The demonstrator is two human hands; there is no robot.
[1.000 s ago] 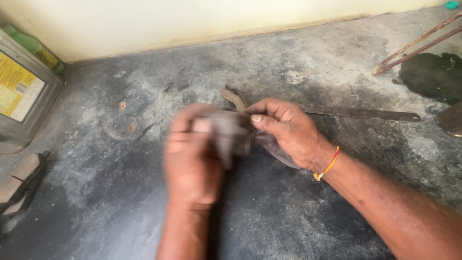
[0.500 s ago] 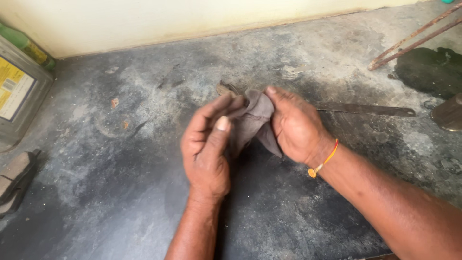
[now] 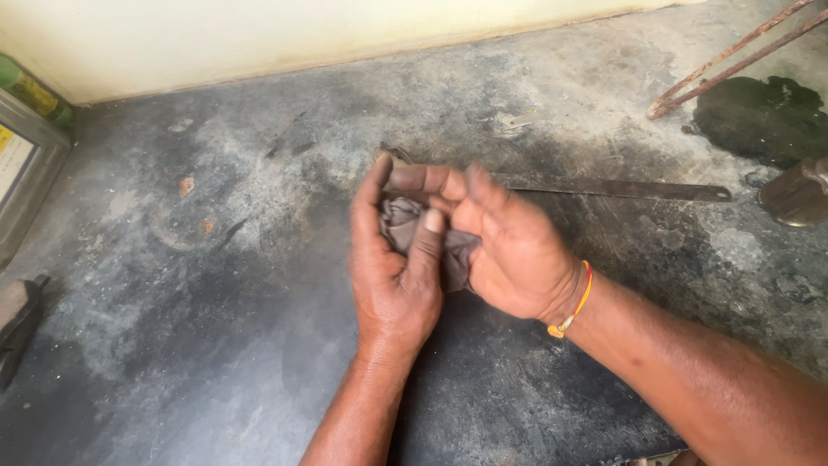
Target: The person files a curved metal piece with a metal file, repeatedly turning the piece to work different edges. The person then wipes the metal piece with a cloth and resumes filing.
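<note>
A small grey-brown rag (image 3: 404,226) is bunched between both my hands over the dark concrete floor. My left hand (image 3: 392,276) cups it from below, thumb pressed on the cloth. My right hand (image 3: 509,250), with an orange thread band at the wrist, closes over the rag from the right, fingers curled across its top. Most of the rag is hidden inside the two hands. Just beyond my hands a long flat metal saw blade (image 3: 621,187) lies on the floor.
A metal tin (image 3: 26,173) with a yellow label stands at the left edge. Rusty rods (image 3: 733,56) lean at the top right above a dark oily patch (image 3: 763,116). A round metal can (image 3: 798,194) sits at the right edge. A dark object (image 3: 19,324) lies lower left.
My hands have drawn closer together, folding the spread rag into a tight bunch. The view has shifted slightly to the right.
</note>
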